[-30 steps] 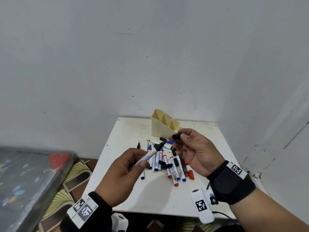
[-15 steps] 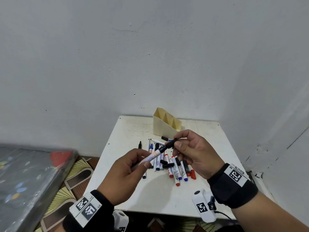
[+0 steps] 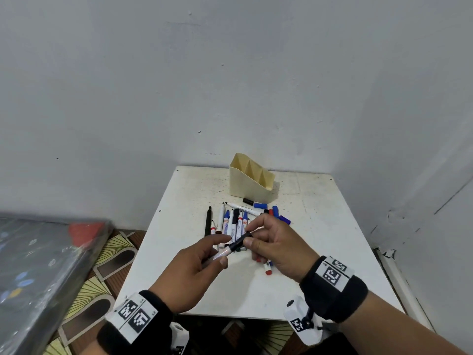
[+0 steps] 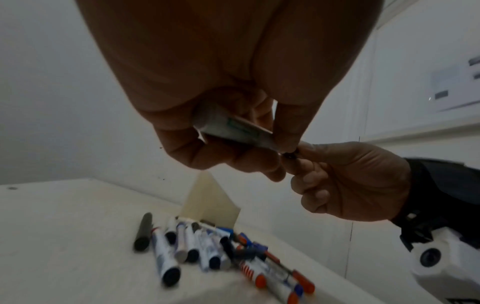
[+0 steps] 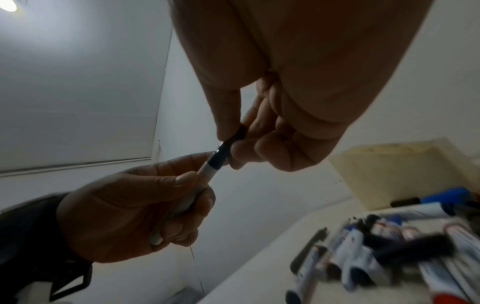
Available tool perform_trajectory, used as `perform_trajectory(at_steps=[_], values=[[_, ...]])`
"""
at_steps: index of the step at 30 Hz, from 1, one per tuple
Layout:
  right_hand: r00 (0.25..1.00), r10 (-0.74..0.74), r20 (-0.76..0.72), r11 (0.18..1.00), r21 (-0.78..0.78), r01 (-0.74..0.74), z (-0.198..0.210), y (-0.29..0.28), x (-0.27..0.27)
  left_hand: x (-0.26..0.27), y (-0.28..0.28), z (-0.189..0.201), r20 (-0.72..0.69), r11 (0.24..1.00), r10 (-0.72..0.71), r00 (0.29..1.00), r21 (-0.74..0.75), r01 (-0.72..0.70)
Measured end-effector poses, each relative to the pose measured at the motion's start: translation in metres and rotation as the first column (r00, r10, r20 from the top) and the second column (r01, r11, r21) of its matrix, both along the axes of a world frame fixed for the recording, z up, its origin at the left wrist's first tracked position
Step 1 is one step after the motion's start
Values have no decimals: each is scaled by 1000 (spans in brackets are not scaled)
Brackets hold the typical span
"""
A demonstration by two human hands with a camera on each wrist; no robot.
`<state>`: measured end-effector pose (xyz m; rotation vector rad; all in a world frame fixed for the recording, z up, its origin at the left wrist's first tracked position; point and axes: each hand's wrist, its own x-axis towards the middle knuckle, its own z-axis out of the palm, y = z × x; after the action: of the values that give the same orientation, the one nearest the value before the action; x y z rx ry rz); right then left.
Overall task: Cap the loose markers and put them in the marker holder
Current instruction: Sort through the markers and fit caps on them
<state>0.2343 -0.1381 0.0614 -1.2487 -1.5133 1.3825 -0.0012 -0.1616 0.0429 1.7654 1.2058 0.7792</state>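
1. Now the black cap [image 3: 242, 240] is seated on the tip of the marker [image 3: 222, 253], whereas a second ago cap and marker were held apart and half a second ago they were just being brought together.
2. The marker's white barrel is gripped by the left hand [image 3: 190, 271], fingers curled round it; the cap is pinched between thumb and fingers of the right hand [image 3: 277, 248].
3. Whether the cap has been pressed fully home cannot be told; in the right wrist view a dark collar [image 5: 217, 161] is visible between cap and barrel.
4. Both hands have been lowered and are held above the pile of loose markers [image 3: 231, 224] near the middle of the table [image 3: 332, 239].
5. The marker holder [image 3: 250, 180] stands at the table's far edge and appears empty.
6. One capping is thus judged nearly done; a firm push and a transfer to the holder are judged to remain, along with the rest of the pile.
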Motion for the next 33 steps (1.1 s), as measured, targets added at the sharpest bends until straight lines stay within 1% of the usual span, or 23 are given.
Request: perform_trajectory(at_steps=[2,4,6,9,12,14,16,17,20,21,24,25,27,33], values=[[998,-2,59,999,-49,5,-12,-1,-3,1,1,-14,-64,999,-27,998,-21,26],[996,7,85,995,-98,1,-23,-2,-4,0,4,-29,-78,998,-19,997,-57,14],[987,8,158,994,-108,9,-33,1,0,-5,10,-43,-69,994,49,996,-99,-55],[955,-100,279,990,-69,124,-44,12,16,-17,29,-59,-133,976,184,974,-93,-197],[888,-200,413,974,-15,227,-52,29,37,-27,53,-70,-220,938,316,923,-75,-339],[831,-211,514,971,16,237,-56,43,45,-29,68,-75,-283,920,355,891,-64,-387],[775,-192,601,979,66,192,-56,61,44,-28,81,-79,-330,907,369,869,-73,-414],[745,-166,646,986,86,144,-55,73,40,-27,87,-80,-353,902,372,858,-79,-424],[646,-46,762,994,100,-47,-54,113,25,-25,100,-86,-383,893,359,851,-123,-432],[606,-6,795,989,95,-114,-56,128,20,-23,103,-88,-385,893,347,855,-142,-426],[449,81,890,953,62,-295,-63,167,5,-20,107,-92,-383,890,338,860,-166,-424],[406,92,909,941,54,-333,-65,177,0,-20,107,-91,-378,887,346,858,-165,-431],[345,104,933,918,43,-393,-70,192,-9,-20,106,-90,-387,885,349,854,-163,-436],[204,174,963,869,-53,-492,-74,220,-22,-24,106,-89,-370,883,342,864,-188,-430]])
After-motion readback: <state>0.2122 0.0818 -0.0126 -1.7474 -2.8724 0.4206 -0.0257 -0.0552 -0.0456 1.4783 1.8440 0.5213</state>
